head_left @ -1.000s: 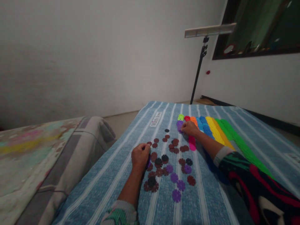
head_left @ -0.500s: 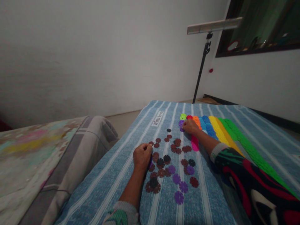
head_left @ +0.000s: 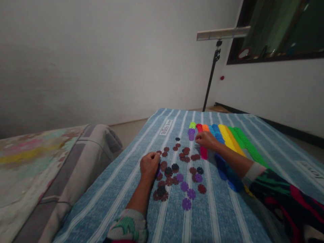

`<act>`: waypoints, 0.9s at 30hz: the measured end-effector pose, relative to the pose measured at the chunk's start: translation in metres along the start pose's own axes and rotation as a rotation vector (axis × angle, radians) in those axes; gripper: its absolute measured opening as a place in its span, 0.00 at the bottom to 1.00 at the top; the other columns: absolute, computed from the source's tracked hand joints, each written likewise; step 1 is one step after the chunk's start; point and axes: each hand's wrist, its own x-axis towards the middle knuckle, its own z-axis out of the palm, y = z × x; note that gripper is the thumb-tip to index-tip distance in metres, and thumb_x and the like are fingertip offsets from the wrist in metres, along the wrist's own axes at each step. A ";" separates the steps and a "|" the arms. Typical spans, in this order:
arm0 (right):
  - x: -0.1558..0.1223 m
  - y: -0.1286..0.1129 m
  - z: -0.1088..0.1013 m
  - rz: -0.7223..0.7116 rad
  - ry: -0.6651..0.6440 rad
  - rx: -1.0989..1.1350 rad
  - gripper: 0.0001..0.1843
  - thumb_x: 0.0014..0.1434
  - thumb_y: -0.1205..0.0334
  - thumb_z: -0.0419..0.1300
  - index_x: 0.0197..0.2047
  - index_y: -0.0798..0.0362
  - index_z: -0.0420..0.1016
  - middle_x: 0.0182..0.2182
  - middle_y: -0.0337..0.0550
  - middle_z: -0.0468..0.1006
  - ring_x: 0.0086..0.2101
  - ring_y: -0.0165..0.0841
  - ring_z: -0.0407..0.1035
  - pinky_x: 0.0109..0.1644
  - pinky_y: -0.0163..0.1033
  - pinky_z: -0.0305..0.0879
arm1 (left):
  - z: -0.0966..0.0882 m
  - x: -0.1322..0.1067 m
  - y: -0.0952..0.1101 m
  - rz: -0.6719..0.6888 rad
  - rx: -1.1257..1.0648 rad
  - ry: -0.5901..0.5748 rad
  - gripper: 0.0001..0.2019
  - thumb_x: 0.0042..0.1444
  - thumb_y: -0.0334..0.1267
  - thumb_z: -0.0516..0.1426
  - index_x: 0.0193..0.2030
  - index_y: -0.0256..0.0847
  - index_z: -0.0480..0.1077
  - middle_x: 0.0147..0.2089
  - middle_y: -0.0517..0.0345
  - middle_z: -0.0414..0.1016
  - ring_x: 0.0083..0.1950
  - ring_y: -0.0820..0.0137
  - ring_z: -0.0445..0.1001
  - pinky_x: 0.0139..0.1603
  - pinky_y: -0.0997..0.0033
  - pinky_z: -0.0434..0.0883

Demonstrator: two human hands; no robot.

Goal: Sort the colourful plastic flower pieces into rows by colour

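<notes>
Flower-shaped plastic discs lie scattered on a blue striped cloth (head_left: 121, 189): brown discs (head_left: 186, 150), black discs (head_left: 175, 167) and purple discs (head_left: 186, 204). My left hand (head_left: 149, 166) rests at the left edge of this scatter, fingers curled together, fingertips beside a brown disc. Whatever lies within those fingers is hidden. Just right of a short row of overlapping purple discs (head_left: 191, 134) is my right hand (head_left: 206, 140). Its fingers are drawn together and nothing shows in them. Above the purple row sit lime green discs (head_left: 192, 125); a pink row (head_left: 203, 153) shows below the right hand.
Rows of yellow discs (head_left: 229, 136), blue discs (head_left: 219, 133) and green discs (head_left: 249, 145) run along the right, partly under my right forearm. A cloth-covered surface (head_left: 58, 162) stands at left. Behind the table are a black stand (head_left: 211, 74) and a white wall.
My right hand has come away from the purple row, slightly to the right, leaving the purple discs in view. My left hand stays beside the brown discs. The whole view has shifted a little.
</notes>
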 end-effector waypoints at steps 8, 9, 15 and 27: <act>-0.074 -0.020 -0.003 -0.199 -0.245 0.105 0.07 0.52 0.68 0.62 0.31 0.52 0.82 0.25 0.37 0.78 0.28 0.29 0.69 0.30 0.31 0.55 | 0.000 0.003 0.003 -0.013 0.004 -0.016 0.16 0.48 0.48 0.52 0.26 0.40 0.76 0.25 0.58 0.77 0.30 0.67 0.73 0.35 0.70 0.64; -0.081 -0.022 -0.002 -0.227 -0.277 0.114 0.06 0.51 0.68 0.62 0.31 0.52 0.82 0.25 0.36 0.77 0.28 0.28 0.69 0.30 0.31 0.54 | 0.000 0.003 0.003 -0.015 0.004 -0.015 0.16 0.48 0.49 0.52 0.26 0.40 0.76 0.26 0.58 0.77 0.31 0.66 0.73 0.35 0.70 0.65; -0.104 -0.032 0.008 -0.265 -0.389 0.054 0.03 0.50 0.64 0.64 0.30 0.50 0.80 0.24 0.36 0.76 0.27 0.29 0.67 0.28 0.33 0.48 | 0.001 0.004 0.000 0.000 -0.005 -0.022 0.17 0.49 0.49 0.52 0.28 0.40 0.77 0.26 0.56 0.77 0.32 0.65 0.74 0.36 0.70 0.65; -0.098 -0.032 0.020 -0.171 -0.430 0.279 0.09 0.43 0.73 0.65 0.20 0.56 0.68 0.19 0.33 0.67 0.23 0.25 0.62 0.27 0.31 0.51 | 0.000 0.004 0.001 0.019 0.026 -0.027 0.17 0.50 0.49 0.52 0.27 0.39 0.76 0.27 0.57 0.77 0.33 0.66 0.74 0.36 0.70 0.65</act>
